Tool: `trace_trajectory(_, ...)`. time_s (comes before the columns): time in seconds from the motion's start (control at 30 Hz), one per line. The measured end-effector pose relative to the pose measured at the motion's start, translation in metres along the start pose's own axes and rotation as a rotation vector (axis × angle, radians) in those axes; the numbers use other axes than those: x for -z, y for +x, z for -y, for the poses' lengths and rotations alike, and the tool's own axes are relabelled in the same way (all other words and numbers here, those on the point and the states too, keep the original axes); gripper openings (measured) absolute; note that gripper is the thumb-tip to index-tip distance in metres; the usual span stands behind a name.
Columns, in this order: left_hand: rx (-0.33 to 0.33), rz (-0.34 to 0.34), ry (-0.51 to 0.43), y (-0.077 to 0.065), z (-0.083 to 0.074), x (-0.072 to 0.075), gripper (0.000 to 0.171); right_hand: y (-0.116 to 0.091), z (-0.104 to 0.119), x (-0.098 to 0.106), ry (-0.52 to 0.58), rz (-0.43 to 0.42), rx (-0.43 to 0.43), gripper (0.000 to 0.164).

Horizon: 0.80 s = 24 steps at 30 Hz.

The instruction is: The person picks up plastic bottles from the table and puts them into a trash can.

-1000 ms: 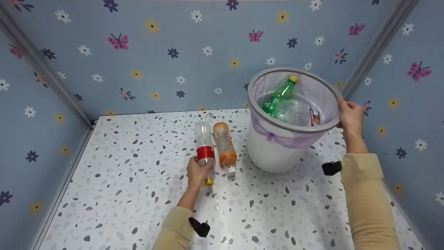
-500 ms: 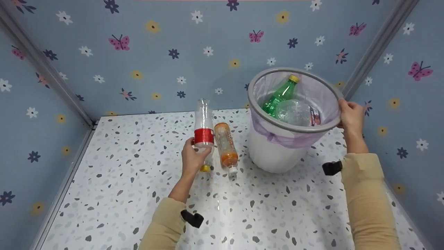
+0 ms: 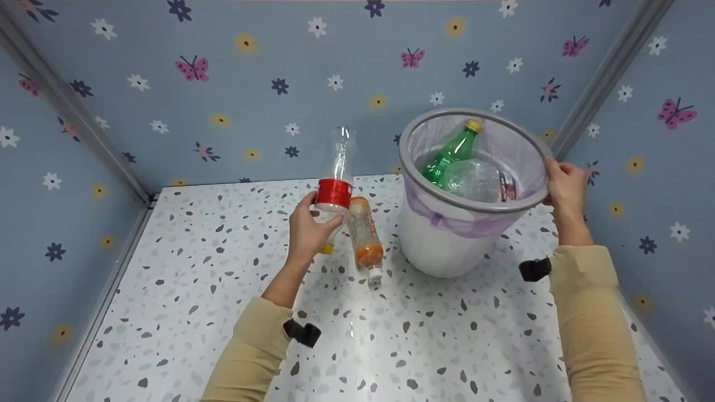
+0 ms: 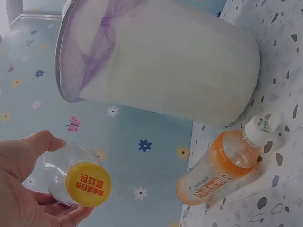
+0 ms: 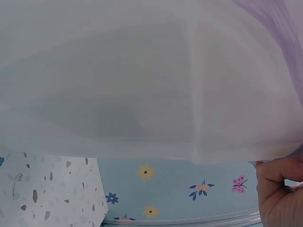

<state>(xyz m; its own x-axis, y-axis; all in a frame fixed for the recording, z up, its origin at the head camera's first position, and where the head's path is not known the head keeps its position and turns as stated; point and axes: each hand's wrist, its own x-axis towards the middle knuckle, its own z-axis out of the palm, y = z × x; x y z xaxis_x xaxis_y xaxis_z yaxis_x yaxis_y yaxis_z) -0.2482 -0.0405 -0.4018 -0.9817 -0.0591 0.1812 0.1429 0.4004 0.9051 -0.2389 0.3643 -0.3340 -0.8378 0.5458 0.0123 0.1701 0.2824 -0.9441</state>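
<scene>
My left hand (image 3: 310, 231) grips a clear plastic bottle (image 3: 334, 194) with a red label, its base tipped up and away and its yellow cap (image 4: 88, 184) pointing down toward me. The bottle is raised above the speckled tabletop. Just right of it, an orange-labelled bottle (image 3: 366, 237) with a white cap lies on its side. My right hand (image 3: 567, 187) pinches the grey rim of a white trash bin (image 3: 447, 251) lined with a purple bag. Inside the bin lie a green bottle (image 3: 459, 146) with a yellow cap and a clear bottle (image 3: 473, 180).
The white speckled tabletop (image 3: 184, 312) spreads under everything. Blue flowered panels (image 3: 313, 84) enclose the back and both sides, with grey frame posts (image 3: 609, 72) at the corners. The bin stands near the back right corner.
My left hand has lifted the red-labelled bottle off the tabletop and moved it away from me, its base tipping upward. The right hand and the bin have stayed in place.
</scene>
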Motion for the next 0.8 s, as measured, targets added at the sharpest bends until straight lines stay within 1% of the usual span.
trace_trajectory(0.07,-0.033,0.005,0.005,0.002,-0.007,0.001,0.065,0.0,0.0,0.0,-0.01,-0.006,0.002,0.035)
trace_trajectory(0.13,-0.044,0.024,0.009,0.004,-0.015,0.003,0.067,0.0,-0.001,-0.001,-0.028,-0.012,0.005,0.036)
trace_trajectory(0.27,-0.078,0.053,0.03,0.009,-0.03,0.004,0.068,-0.001,-0.001,-0.002,-0.017,-0.017,0.005,0.035)
trace_trajectory(0.4,-0.149,0.064,0.063,0.013,-0.046,0.004,0.067,-0.001,-0.001,-0.003,-0.009,-0.016,0.008,0.035)
trace_trajectory(0.57,-0.242,0.07,0.098,0.018,-0.069,0.001,0.066,0.0,-0.001,-0.003,-0.015,-0.021,0.009,0.034)
trace_trajectory(0.8,-0.31,0.096,0.169,0.025,-0.097,-0.005,0.068,0.002,-0.001,-0.003,-0.04,-0.027,0.002,0.038)
